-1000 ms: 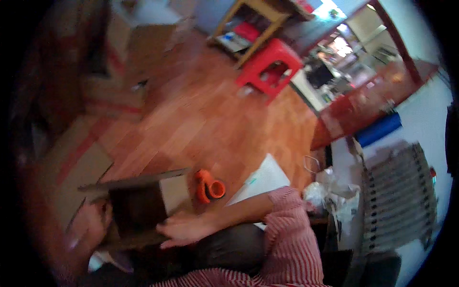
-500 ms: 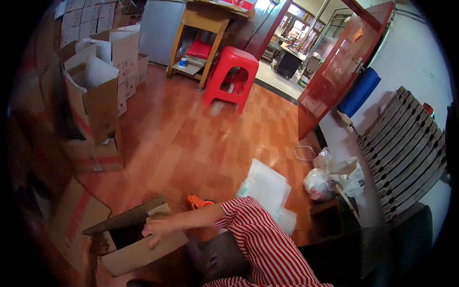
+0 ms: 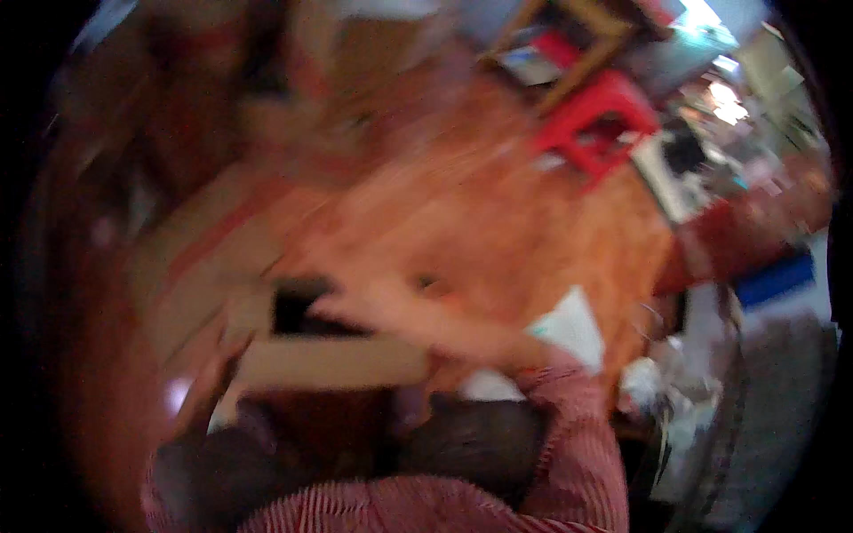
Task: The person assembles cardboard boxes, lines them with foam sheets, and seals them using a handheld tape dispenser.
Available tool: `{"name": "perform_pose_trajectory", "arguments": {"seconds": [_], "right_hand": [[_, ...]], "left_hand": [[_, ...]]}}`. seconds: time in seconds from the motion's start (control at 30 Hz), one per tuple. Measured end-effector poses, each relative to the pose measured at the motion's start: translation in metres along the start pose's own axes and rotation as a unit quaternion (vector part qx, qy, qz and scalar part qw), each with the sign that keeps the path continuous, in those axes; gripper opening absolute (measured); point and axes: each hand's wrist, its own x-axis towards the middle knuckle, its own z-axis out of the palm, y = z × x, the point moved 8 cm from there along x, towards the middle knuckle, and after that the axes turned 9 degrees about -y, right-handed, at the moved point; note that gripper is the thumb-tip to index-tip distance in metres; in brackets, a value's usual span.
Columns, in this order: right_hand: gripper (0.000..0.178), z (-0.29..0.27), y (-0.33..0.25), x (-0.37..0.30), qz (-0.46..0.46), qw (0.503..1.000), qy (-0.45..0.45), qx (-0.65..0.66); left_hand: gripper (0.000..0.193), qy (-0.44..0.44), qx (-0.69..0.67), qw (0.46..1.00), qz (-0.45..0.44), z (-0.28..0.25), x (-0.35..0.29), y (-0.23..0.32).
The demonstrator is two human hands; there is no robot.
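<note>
The open cardboard box (image 3: 329, 355), brown with a dark inside, sits blurred between both hands. The right hand (image 3: 355, 306) reaches over its top, the left hand (image 3: 209, 377) at its side; neither grip can be made out.

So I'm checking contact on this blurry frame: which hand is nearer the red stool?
Right. The right hand reaches over the open box, on the side toward the red stool; the left hand is at the box's far left edge.
</note>
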Motion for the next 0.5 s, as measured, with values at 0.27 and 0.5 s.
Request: {"name": "perform_pose_trajectory", "arguments": {"seconds": [0.27,0.5], "right_hand": [[0.042,0.075,-0.001,-0.024,-0.002,0.972,-0.028,-0.233],[0.07,0.092,-0.023,-0.04,0.013,0.983,-0.147,-0.105]], "left_hand": [[0.07,-0.045,-0.006,0.999,-0.012,-0.03,0.023,-0.043],[0.077,-0.031,0.045,0.996,0.069,-0.03,0.023,-0.047]]}}
